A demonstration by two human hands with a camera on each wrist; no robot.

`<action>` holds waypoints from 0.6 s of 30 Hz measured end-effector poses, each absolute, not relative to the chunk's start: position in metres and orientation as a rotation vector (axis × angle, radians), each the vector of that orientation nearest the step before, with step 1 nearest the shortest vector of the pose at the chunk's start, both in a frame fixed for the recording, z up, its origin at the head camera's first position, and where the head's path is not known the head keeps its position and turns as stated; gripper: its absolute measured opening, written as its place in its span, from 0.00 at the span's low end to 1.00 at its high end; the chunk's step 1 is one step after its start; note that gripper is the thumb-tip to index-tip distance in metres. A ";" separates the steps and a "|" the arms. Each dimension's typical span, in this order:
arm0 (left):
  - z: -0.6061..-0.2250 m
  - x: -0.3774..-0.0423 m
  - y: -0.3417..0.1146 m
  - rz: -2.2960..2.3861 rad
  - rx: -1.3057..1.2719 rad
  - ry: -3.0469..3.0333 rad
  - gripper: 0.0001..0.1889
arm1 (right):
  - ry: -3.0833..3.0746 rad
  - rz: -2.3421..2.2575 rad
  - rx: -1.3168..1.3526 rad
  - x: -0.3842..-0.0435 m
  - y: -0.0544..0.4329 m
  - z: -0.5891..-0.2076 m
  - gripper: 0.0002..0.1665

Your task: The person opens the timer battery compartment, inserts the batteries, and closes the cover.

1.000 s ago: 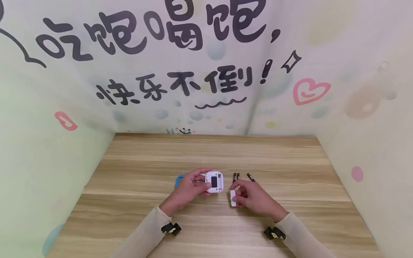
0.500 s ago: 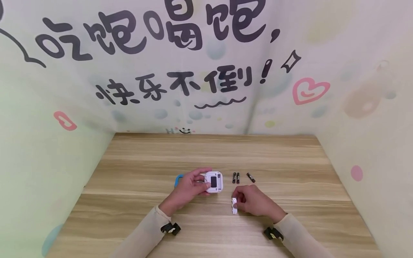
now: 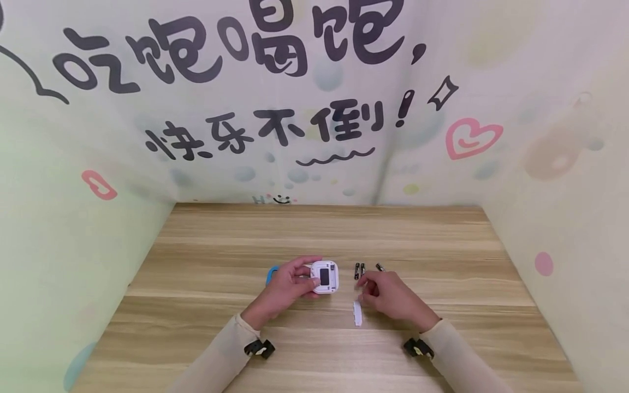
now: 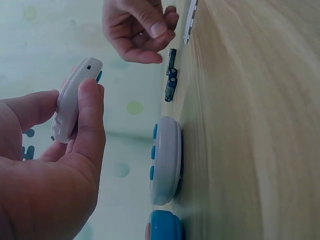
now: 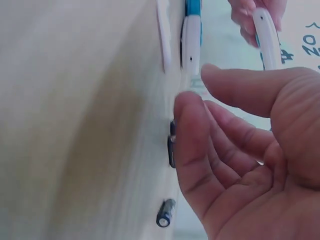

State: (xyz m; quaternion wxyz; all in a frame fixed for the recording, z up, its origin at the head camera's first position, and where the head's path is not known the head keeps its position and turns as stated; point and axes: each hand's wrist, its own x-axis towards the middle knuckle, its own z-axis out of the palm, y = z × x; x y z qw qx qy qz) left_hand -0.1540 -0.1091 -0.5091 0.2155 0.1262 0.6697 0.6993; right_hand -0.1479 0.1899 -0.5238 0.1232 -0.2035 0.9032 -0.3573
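In the head view my left hand (image 3: 286, 288) grips a white rounded-square timer-like device (image 3: 331, 278), back upward, its battery compartment uncovered. It is off the table, fingers on one side and thumb on the other, as the left wrist view shows. My right hand (image 3: 391, 295) hovers over the table with loosely bent fingers; thumb and index finger are apart and hold nothing. Just below its fingertips lies a thin white battery cover (image 3: 357, 315). Two AAA-looking batteries (image 3: 357, 271) lie side by side beyond those fingers. Another battery (image 5: 165, 214) lies farther right, partly hidden by the hand in the head view.
A second white device with blue buttons (image 4: 166, 160) stands on the table under my left hand. Beside it is a blue device (image 4: 165, 226), mostly hidden in the head view. Printed walls enclose the wooden table (image 3: 324, 229) at the back and sides.
My right hand has set the white battery cover down on the table, let go of it, and moved slightly up and away. The left hand keeps its hold on the device, nearly still.
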 end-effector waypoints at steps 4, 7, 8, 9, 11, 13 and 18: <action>-0.509 -0.154 -0.109 1.940 0.350 1.855 0.33 | 2.689 -1.065 -0.570 -0.157 0.191 -0.520 0.08; -0.509 -0.153 -0.110 1.937 0.352 1.859 0.33 | 2.734 -1.083 -0.550 -0.162 0.191 -0.516 0.09; -0.509 -0.153 -0.110 1.937 0.350 1.859 0.33 | 2.747 -1.087 -0.545 -0.164 0.192 -0.516 0.10; -0.509 -0.153 -0.111 1.938 0.347 1.860 0.33 | 2.759 -1.090 -0.540 -0.167 0.192 -0.516 0.10; -0.509 -0.152 -0.111 1.936 0.342 1.861 0.33 | 2.786 -1.081 -0.534 -0.171 0.194 -0.517 0.11; -0.510 -0.152 -0.112 1.936 0.341 1.860 0.33 | 2.810 -1.066 -0.526 -0.175 0.196 -0.519 0.13; -0.510 -0.151 -0.114 1.939 0.357 1.855 0.33 | 2.893 -1.011 -0.499 -0.184 0.206 -0.524 0.16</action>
